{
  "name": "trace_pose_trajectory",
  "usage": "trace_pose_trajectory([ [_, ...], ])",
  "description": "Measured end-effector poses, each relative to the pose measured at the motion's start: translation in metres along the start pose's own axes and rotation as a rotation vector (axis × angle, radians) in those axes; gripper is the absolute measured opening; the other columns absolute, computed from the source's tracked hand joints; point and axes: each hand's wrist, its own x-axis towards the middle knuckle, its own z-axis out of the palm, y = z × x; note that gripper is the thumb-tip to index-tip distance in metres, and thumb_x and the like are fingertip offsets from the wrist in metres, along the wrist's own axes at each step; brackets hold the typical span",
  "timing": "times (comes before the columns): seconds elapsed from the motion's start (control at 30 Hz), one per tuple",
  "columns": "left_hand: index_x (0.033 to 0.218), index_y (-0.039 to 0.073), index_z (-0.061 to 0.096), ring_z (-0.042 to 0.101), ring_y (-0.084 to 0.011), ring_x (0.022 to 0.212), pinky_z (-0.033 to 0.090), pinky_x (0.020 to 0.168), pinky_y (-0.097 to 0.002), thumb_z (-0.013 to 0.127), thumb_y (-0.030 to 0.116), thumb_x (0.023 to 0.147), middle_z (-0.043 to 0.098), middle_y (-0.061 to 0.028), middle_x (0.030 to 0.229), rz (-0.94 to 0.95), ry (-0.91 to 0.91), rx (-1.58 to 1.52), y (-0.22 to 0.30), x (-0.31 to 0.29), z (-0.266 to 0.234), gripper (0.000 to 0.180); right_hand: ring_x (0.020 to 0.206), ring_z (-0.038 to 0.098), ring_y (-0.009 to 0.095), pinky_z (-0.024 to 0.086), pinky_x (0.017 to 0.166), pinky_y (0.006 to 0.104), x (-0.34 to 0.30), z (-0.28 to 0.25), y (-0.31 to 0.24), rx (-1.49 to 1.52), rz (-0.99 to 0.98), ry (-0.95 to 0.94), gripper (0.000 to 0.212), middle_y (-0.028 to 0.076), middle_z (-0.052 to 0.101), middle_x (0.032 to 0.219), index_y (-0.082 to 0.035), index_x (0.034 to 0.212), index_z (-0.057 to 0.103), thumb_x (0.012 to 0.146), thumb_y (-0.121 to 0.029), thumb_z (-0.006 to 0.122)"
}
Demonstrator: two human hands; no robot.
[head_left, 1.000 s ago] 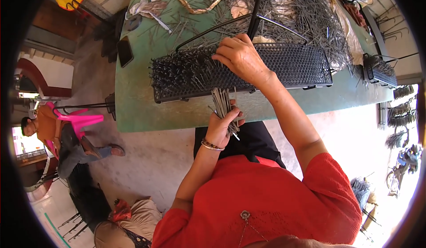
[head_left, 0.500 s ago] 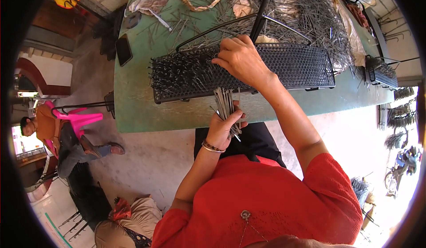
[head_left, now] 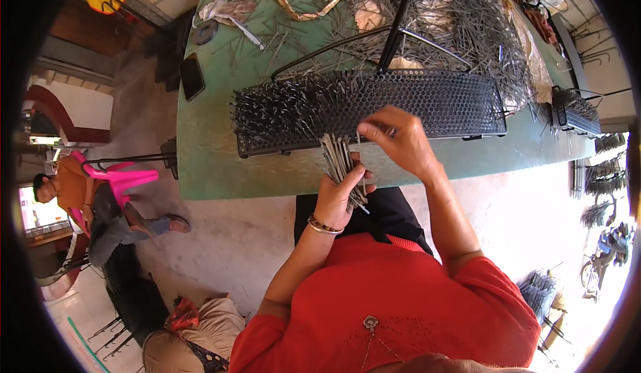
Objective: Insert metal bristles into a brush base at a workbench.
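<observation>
My left hand [head_left: 340, 193] is closed around an upright bundle of thin grey metal rods [head_left: 338, 159], just in front of the table's near edge. My right hand [head_left: 400, 139] is at the bundle's upper right, its thumb and fingers pinched at the top end of one thin metal rod [head_left: 358, 148]. Behind both hands stands a long black perforated metal rack [head_left: 434, 102] with a frame of bars. Its left part is crowded with dark rods [head_left: 287, 109] stuck in the holes; the holes toward the right show bare.
The green table [head_left: 207, 166] carries a large heap of loose rods [head_left: 461, 32] behind the rack. A phone [head_left: 191, 77], a glove [head_left: 230, 11] and a tape roll [head_left: 205, 34] lie at left. Another person [head_left: 87, 193] sits on a pink chair [head_left: 130, 180] farther left.
My right hand has moved from over the rack down and toward me, to the top of the bundle. My left hand still holds the bundle in nearly the same place.
</observation>
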Motion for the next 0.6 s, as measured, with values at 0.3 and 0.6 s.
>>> trace_pose_trajectory([
  [0.3, 0.107, 0.006, 0.057, 0.06, -0.0135, 0.085, 0.057, 0.069, -0.0331, 0.058, 0.015, 0.089, 0.059, -0.0022, 0.09, -0.057, 0.013, -0.039, -0.005, 0.004, 0.013, 0.02, 0.067, 0.059, 0.008, 0.048, 0.059, 0.0245, -0.011, -0.004, 0.012, 0.498, 0.358, -0.048, 0.022, 0.008, 0.066, 0.078, 0.005, 0.097, 0.063, 0.083, -0.011, 0.066],
  [0.6, 0.112, 0.001, 0.054, 0.056, -0.0113, 0.077, 0.055, 0.075, -0.0338, 0.056, 0.013, 0.088, 0.054, -0.0016, 0.079, -0.171, -0.004, -0.028, -0.009, 0.016, 0.008, 0.026, 0.075, 0.062, 0.01, 0.049, 0.068, 0.0242, 0.051, -0.006, 0.015, 0.058, -0.128, 0.403, 0.022, 0.008, 0.067, 0.088, 0.0, 0.105, 0.062, 0.084, -0.006, 0.064],
])
